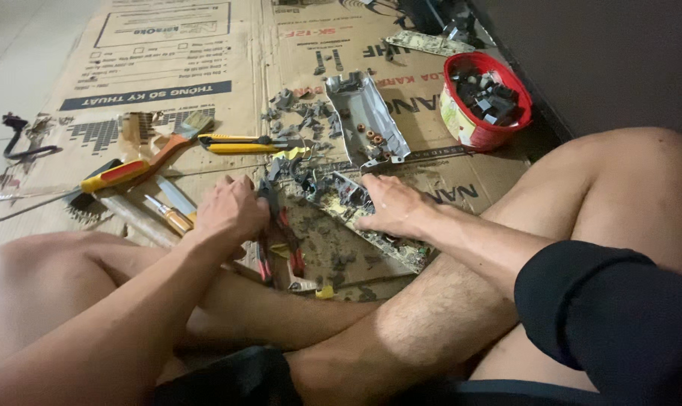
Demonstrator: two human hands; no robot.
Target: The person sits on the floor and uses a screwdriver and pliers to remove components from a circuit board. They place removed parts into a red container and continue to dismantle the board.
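Flattened cardboard [206, 68] covers the floor, where a person sits cross-legged among grey debris. At centre frame lies a stripped circuit board [356, 218], long and narrow, its long axis running from upper left to lower right, one end toward the left hand, the other toward the right knee. The right hand [390, 207] presses flat on its middle, fingers spread, pinning rather than clasping it. The left hand [232, 210] closes its grip around red-handled pliers [281, 233], whose handles point down the frame; whether the nose bites the board I cannot tell. I judge the board light, stiff and brittle, with sharp solder points, best held by its bare edges. A yellow utility knife [243, 143], a chisel [142, 165], a bent metal casing [371, 116] and a red tub [480, 135] of dark parts lie above.
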